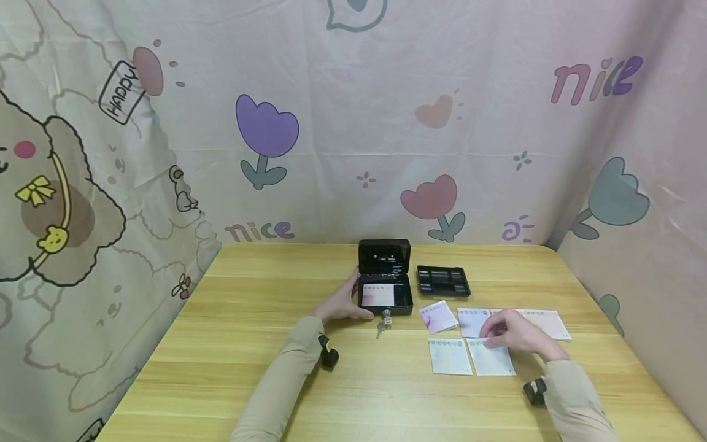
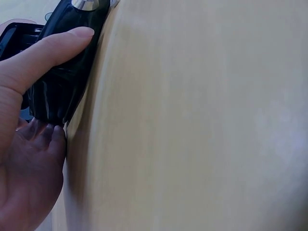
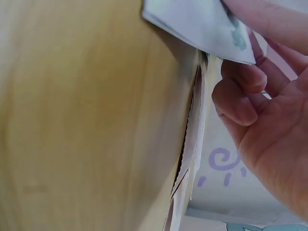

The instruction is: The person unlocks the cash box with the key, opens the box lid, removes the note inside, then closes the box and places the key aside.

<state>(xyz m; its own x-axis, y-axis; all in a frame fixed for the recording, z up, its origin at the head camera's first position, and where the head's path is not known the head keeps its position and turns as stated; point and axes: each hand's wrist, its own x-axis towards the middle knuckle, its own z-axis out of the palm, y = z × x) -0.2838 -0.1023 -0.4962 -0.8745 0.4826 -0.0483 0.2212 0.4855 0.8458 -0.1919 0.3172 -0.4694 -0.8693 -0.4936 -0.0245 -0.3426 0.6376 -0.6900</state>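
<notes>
A small black cash box (image 1: 410, 294) stands with its lid raised, and a pink-and-white notepad (image 1: 378, 294) lies inside. My left hand (image 1: 342, 302) grips the box's left side; in the left wrist view its thumb (image 2: 57, 48) lies along the front wall and the fingers bend behind. A key on a ring (image 1: 381, 328) hangs at the front. My right hand (image 1: 516, 331) pinches the top edge of a pale green notepad (image 1: 491, 363), which in the right wrist view (image 3: 192, 24) has an edge lifted off the table. A matching green notepad (image 1: 450, 357) lies beside it.
Behind the notepads sits a black compartment tray (image 1: 443, 282). A tilted purple notepad (image 1: 438, 317), a bluish notepad (image 1: 472, 320) and a cream notepad (image 1: 549, 322) lie in a row on the wooden table (image 1: 265, 294). A printed cloth (image 1: 353, 135) hangs behind.
</notes>
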